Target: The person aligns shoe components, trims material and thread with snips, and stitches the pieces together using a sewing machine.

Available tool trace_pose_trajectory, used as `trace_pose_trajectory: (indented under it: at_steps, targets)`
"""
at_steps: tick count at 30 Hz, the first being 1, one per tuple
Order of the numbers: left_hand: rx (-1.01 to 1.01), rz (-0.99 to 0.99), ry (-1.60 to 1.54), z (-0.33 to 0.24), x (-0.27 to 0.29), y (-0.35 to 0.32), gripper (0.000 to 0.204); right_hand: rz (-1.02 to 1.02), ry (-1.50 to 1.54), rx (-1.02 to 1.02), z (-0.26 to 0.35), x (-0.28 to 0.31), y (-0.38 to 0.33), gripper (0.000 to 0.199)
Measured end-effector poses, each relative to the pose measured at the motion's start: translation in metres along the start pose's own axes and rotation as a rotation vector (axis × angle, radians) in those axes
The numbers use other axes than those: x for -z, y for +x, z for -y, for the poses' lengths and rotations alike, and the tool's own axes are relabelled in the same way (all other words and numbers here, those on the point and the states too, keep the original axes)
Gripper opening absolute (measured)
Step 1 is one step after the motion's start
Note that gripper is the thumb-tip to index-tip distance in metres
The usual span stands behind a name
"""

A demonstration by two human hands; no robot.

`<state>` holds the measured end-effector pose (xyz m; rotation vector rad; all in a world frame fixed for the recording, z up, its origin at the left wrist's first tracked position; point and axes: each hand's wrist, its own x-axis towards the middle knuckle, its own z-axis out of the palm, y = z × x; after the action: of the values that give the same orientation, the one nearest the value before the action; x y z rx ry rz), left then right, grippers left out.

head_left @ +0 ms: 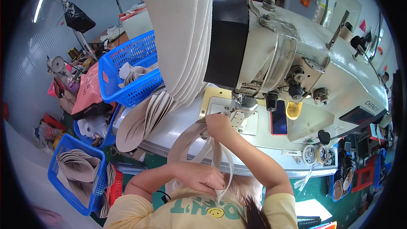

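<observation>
My left hand is close to my body, its fingers curled around a pale beige strip whose end hangs below them. Farther out, my right hand is closed on a wide, curved beige fabric piece, just in front of the presser foot of an industrial sewing machine. The fabric piece loops down from the right hand toward the left one. My right hand and the machine head hide the needle and the stitched edge.
Stacked beige sole-shaped pieces hang above the table, with more fanned out at the left. Blue baskets with beige pieces stand left. A dark phone and bobbins lie on the right side of the table.
</observation>
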<state>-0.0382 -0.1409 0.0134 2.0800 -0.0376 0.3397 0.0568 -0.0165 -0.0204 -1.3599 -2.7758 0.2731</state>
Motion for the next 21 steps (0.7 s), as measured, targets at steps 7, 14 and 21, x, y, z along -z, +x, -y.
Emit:
trace_pose_trajectory:
  at_steps: [7, 14, 21]
  targets:
    - [-0.146, 0.122, 0.017, -0.034, -0.016, 0.041, 0.023, -0.209, 0.126, 0.146, -0.002, -0.019, 0.035, 0.015]
    - [-0.294, -0.39, -0.328, -0.062, 0.027, -0.028, 0.017, -0.281, 0.241, 0.168, -0.027, -0.013, 0.047, 0.022]
    - [-0.654, -1.332, -0.327, -0.216, 0.168, -0.111, 0.022, -0.228, 0.258, 0.161, -0.024, -0.03, 0.023, 0.023]
